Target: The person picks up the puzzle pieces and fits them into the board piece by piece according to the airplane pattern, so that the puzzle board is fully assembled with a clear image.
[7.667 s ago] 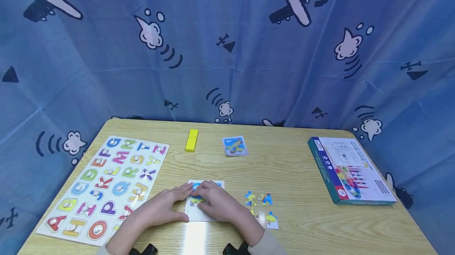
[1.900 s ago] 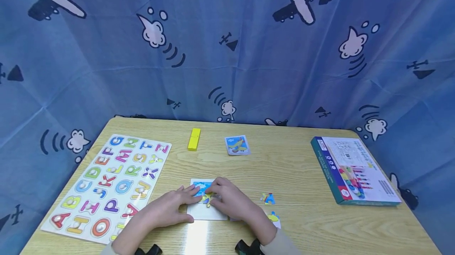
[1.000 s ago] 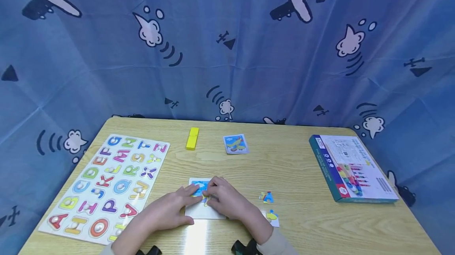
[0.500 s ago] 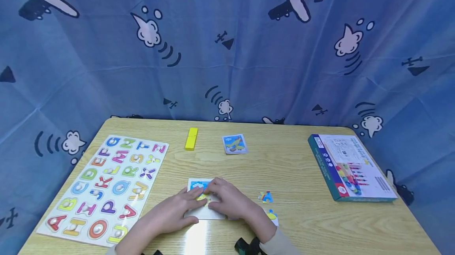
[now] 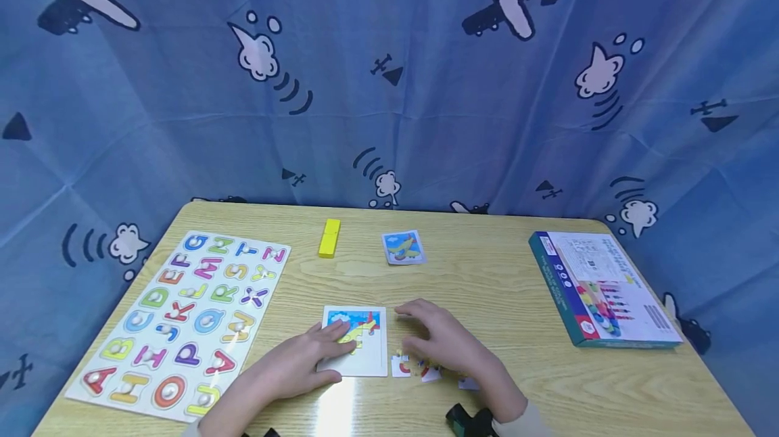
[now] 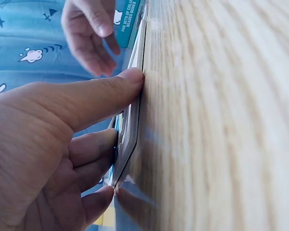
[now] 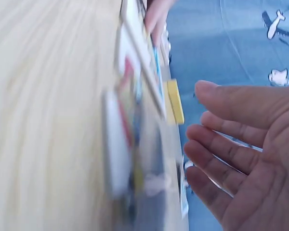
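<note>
My left hand (image 5: 298,359) lies across the left part of a small white-framed jigsaw board (image 5: 368,361), fingers stretched over its picture. In the left wrist view the thumb (image 6: 108,94) presses at the board's edge. Blue sky, a red tail and part of a yellow plane fill the upper part of the board; below is bare white. To the right, my right hand (image 5: 447,339) hovers with relaxed, spread fingers, holding nothing. Under and beside it lie loose jigsaw pieces (image 5: 400,366), some partly hidden by the hand and forearm. One blurred piece (image 7: 116,144) shows in the right wrist view.
A white alphabet board (image 5: 78,395) with knobbed letters takes up the left side. Towards the back lie a yellow block (image 5: 329,239) and a small plane picture card (image 5: 404,247). A flat green-edged box (image 5: 593,251) lies at the right. A blue curtain (image 5: 389,85) hangs behind.
My right hand has left the board and moved right, over the loose pieces. The red tail section now shows in the board's upper right. The left hand stays on the board.
</note>
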`<state>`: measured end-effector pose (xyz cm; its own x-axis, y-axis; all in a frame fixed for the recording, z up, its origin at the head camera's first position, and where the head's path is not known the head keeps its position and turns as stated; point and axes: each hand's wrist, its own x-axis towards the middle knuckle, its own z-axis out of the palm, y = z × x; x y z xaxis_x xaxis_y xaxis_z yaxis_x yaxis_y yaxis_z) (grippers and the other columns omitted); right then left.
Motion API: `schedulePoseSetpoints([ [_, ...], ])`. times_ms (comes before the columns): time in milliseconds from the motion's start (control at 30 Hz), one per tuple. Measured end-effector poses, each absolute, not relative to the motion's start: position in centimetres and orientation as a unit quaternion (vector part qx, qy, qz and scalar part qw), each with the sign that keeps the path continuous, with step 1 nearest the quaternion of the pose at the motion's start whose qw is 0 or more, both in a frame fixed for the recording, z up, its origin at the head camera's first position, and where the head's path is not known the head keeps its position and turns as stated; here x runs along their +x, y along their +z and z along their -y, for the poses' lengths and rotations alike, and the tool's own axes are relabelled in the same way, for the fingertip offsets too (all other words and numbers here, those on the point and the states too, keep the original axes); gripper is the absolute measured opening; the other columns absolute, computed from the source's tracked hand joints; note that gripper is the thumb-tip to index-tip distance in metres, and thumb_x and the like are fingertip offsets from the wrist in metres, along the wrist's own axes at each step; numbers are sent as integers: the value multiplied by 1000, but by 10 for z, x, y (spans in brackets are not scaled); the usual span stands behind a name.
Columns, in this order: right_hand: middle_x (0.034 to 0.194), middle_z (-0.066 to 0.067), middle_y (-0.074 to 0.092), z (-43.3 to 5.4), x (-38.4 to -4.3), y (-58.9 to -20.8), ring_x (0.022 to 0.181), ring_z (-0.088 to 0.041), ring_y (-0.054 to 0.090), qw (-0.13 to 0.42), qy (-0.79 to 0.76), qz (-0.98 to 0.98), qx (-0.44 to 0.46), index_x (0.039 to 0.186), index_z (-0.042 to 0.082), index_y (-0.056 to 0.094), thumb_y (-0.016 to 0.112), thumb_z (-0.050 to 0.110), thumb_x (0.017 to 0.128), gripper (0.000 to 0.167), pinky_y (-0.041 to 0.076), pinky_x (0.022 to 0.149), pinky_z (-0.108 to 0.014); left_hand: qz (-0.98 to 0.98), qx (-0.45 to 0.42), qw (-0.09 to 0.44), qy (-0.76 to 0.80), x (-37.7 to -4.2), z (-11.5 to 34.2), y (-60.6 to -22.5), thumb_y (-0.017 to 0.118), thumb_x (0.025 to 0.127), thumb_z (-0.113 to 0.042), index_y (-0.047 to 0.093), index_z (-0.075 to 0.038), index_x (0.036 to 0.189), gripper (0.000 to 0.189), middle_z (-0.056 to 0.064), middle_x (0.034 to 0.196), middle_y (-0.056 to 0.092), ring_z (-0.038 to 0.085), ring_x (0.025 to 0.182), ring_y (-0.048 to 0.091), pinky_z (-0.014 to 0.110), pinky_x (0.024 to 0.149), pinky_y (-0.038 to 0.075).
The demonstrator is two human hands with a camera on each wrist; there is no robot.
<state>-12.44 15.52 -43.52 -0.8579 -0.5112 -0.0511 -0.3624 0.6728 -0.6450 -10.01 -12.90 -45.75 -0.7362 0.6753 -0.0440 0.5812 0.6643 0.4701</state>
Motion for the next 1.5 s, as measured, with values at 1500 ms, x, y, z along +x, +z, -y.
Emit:
schedulePoseSetpoints([
  [1500, 109, 7, 53, -252, -125, -462, 101, -9, 50, 89, -336, -909, -228, 115, 22, 66, 65, 12, 89, 28, 46, 88, -26, -902, 348, 114, 228, -102, 129, -458, 65, 88, -34, 57, -18, 133, 48, 6, 149, 40, 22, 139, 35, 46, 113, 32],
])
